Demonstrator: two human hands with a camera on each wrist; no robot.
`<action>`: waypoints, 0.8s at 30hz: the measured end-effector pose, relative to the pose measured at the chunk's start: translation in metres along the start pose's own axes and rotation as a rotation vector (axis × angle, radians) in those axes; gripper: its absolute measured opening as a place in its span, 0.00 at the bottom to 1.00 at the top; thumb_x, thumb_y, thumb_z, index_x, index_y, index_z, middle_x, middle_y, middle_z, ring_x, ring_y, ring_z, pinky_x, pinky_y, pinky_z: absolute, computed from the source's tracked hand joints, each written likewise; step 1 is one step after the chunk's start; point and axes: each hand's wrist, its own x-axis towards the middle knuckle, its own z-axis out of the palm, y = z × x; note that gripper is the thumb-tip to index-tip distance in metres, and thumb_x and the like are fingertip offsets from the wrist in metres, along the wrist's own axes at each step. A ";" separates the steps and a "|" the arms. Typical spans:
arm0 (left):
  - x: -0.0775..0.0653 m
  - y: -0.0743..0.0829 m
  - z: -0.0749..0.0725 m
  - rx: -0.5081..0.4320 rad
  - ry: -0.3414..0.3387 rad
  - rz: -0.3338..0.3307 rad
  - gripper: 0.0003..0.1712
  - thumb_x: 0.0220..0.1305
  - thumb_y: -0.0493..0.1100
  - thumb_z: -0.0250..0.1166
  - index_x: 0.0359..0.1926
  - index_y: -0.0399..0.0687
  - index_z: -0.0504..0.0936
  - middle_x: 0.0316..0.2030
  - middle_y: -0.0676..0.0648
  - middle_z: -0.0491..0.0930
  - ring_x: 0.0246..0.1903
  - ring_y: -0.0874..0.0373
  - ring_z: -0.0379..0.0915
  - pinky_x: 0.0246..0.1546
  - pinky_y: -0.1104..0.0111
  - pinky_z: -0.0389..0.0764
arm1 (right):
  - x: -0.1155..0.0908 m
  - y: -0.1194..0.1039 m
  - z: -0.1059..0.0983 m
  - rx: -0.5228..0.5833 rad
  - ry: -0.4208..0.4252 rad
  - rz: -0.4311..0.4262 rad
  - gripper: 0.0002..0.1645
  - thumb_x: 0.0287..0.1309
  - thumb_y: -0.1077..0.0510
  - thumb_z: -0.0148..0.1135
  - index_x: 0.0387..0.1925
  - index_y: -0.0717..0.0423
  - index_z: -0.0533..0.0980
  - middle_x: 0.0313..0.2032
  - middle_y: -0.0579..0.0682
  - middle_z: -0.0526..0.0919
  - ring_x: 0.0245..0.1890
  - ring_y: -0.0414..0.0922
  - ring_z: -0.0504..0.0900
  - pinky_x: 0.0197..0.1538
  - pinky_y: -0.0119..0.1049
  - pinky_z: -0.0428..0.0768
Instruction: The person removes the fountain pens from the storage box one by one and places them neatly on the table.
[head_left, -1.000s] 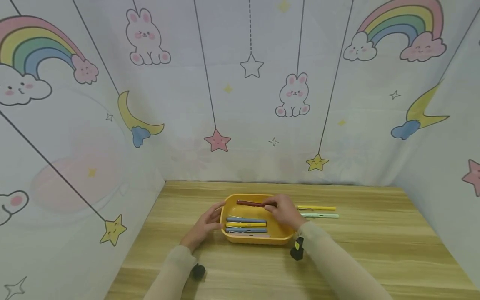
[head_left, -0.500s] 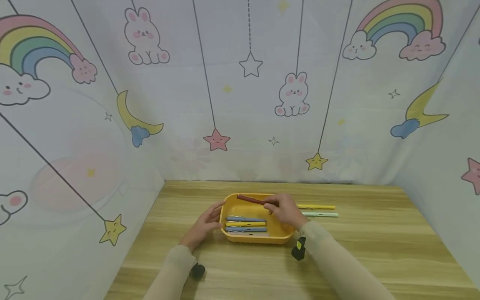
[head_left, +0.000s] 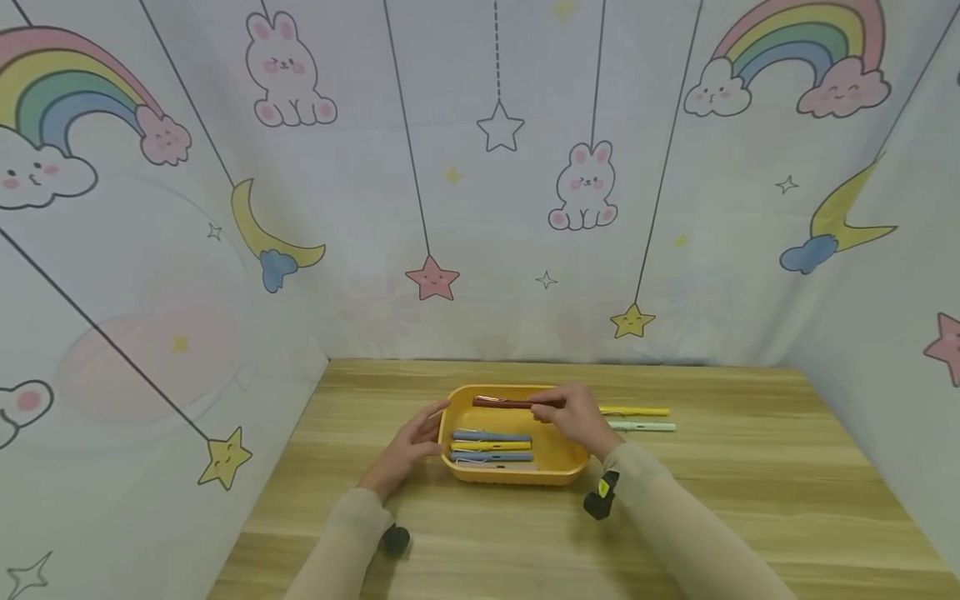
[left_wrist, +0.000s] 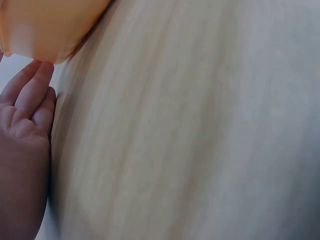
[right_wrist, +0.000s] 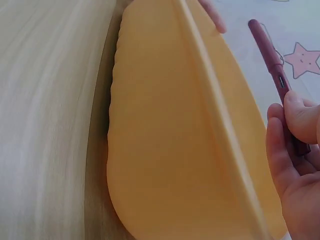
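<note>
A dark red pen point(head_left: 504, 402) with a clip is pinched between the thumb and fingers of my right hand point(head_left: 576, 415), over the far part of a yellow-orange tray point(head_left: 513, 478). In the right wrist view the pen point(right_wrist: 270, 59) stands above the tray's rim, gripped near one end. My left hand point(head_left: 405, 450) rests against the tray's left side with fingers extended; in the left wrist view its fingertips touch the tray's outer wall point(left_wrist: 50, 30). Inside the tray, blue, yellow and pale pink pens lie side by side, among them a yellow pen point(head_left: 491, 446).
Right of the tray, a yellow pen point(head_left: 636, 412) and a pale green pen point(head_left: 645, 427) lie on the wooden table point(head_left: 720, 492), partly hidden by my right hand. A patterned cloth backdrop point(head_left: 495, 317) rises behind the table and along both sides.
The red pen's left end tipped up half a second ago and is now lowered to nearly level. My right hand keeps its hold, and my left hand stays at the tray.
</note>
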 end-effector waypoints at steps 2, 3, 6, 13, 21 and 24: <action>0.000 0.000 0.000 -0.001 0.001 -0.003 0.44 0.70 0.34 0.64 0.81 0.60 0.60 0.80 0.39 0.59 0.77 0.41 0.59 0.77 0.45 0.58 | 0.000 0.000 0.000 0.010 0.011 0.003 0.10 0.64 0.61 0.72 0.47 0.53 0.91 0.41 0.50 0.92 0.39 0.44 0.89 0.45 0.45 0.88; 0.000 0.000 0.000 0.000 0.001 -0.003 0.44 0.70 0.34 0.64 0.81 0.60 0.60 0.80 0.39 0.59 0.77 0.41 0.59 0.77 0.45 0.58 | -0.001 0.000 -0.001 0.017 0.014 0.001 0.10 0.64 0.61 0.73 0.46 0.53 0.91 0.40 0.50 0.92 0.39 0.44 0.89 0.45 0.45 0.88; 0.000 0.000 0.000 -0.002 0.002 0.000 0.43 0.70 0.35 0.65 0.81 0.60 0.60 0.80 0.39 0.59 0.77 0.41 0.60 0.77 0.45 0.58 | -0.001 0.001 -0.001 0.058 0.016 -0.009 0.09 0.63 0.63 0.73 0.44 0.55 0.91 0.39 0.51 0.92 0.39 0.48 0.90 0.46 0.47 0.89; 0.001 0.000 0.000 0.004 0.003 0.003 0.43 0.70 0.35 0.65 0.81 0.60 0.61 0.80 0.40 0.59 0.77 0.41 0.59 0.77 0.45 0.57 | -0.003 0.003 -0.002 0.116 -0.005 -0.019 0.07 0.62 0.63 0.74 0.42 0.55 0.91 0.36 0.50 0.92 0.40 0.49 0.91 0.48 0.47 0.89; 0.001 -0.001 -0.001 0.008 0.011 -0.008 0.43 0.70 0.35 0.65 0.81 0.61 0.61 0.80 0.41 0.59 0.78 0.41 0.58 0.77 0.46 0.57 | -0.006 0.007 -0.005 0.095 -0.008 -0.061 0.09 0.61 0.56 0.76 0.42 0.53 0.92 0.38 0.49 0.93 0.39 0.44 0.89 0.45 0.37 0.88; 0.000 -0.001 -0.001 0.004 0.004 -0.004 0.43 0.70 0.34 0.64 0.81 0.60 0.61 0.80 0.40 0.58 0.78 0.41 0.58 0.77 0.46 0.57 | -0.007 0.009 -0.007 0.108 -0.003 -0.058 0.09 0.61 0.56 0.77 0.42 0.53 0.92 0.39 0.49 0.92 0.39 0.44 0.88 0.44 0.35 0.87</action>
